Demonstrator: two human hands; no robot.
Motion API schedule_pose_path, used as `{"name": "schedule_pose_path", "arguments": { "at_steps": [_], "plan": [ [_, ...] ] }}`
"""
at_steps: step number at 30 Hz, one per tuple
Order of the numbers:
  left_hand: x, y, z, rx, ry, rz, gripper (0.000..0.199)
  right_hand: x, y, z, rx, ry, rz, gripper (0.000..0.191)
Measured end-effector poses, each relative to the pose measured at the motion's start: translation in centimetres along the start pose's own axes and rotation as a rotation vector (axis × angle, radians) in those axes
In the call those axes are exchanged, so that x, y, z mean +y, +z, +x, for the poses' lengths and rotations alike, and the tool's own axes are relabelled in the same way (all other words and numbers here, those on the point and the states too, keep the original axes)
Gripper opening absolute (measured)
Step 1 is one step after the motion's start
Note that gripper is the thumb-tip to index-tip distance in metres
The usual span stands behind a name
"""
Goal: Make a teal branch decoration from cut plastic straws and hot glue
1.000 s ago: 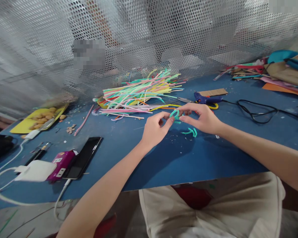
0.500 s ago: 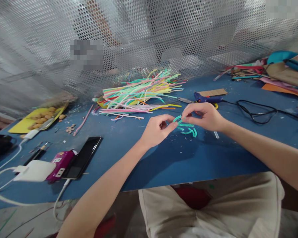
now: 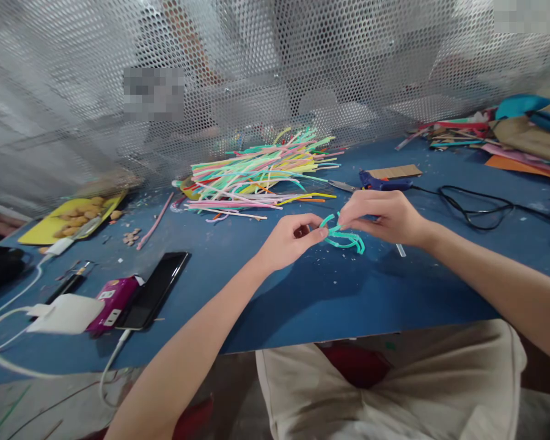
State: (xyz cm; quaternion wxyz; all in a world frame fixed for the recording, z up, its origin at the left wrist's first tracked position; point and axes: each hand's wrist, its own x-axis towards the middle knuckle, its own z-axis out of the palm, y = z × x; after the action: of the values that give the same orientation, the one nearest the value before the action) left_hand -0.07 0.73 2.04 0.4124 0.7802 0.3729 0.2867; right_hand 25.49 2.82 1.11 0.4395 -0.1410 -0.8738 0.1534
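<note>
Between my hands is a small bent figure of turquoise pipe cleaners point(image 3: 348, 238), with several looped strands trailing to the right and downward. My left hand point(image 3: 293, 241) pinches its left part between thumb and index finger. From the right, my right hand point(image 3: 382, 217) has its fingertips closed on an upper strand, whose short end pokes up beside them. Both hands are held just above the blue table point(image 3: 297, 305). Behind them lies a large heap of coloured pipe cleaners point(image 3: 261, 168), mostly green, pink and yellow.
Scissors point(image 3: 343, 185), a blue glue gun point(image 3: 385, 182) with a black cable, and a cardboard strip point(image 3: 396, 172) lie behind my right hand. To the left are a phone point(image 3: 158, 290), a purple power block point(image 3: 114, 305), a white charger point(image 3: 66, 313) and a yellow tray point(image 3: 34, 232).
My right hand has turned slightly and its fingers have closed in over the figure. The turquoise strands have shifted, and a short end now sticks up by my right fingertips.
</note>
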Motion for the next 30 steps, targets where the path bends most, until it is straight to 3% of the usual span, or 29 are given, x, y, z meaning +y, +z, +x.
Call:
{"name": "schedule_pose_path", "arguments": {
  "at_steps": [4,9,13,16,22,30],
  "plan": [
    [0.3,0.2,-0.1,0.006,0.021,-0.007,0.036,0.0,0.4,-0.3,0.026,-0.027,-0.054,0.011],
    [0.4,0.1,-0.2,0.068,0.048,0.071,0.035,-0.5,0.8,-0.2,0.076,0.131,-0.012,0.005],
    [-0.1,0.0,0.1,0.166,0.069,0.244,0.035,-0.5,0.6,0.0,0.117,0.254,-0.036,0.014],
    [-0.7,-0.1,0.3,0.163,0.065,0.379,0.035,-0.1,0.5,-0.1,0.133,0.306,-0.105,0.019],
    [-1.6,0.2,0.5,0.056,0.043,0.382,0.028,0.7,0.8,-0.1,0.027,0.243,-0.098,0.019],
    [-1.4,-0.1,0.4,0.030,0.055,0.414,0.033,1.3,0.6,-0.2,-0.088,0.172,-0.057,0.019]
  ]
}}
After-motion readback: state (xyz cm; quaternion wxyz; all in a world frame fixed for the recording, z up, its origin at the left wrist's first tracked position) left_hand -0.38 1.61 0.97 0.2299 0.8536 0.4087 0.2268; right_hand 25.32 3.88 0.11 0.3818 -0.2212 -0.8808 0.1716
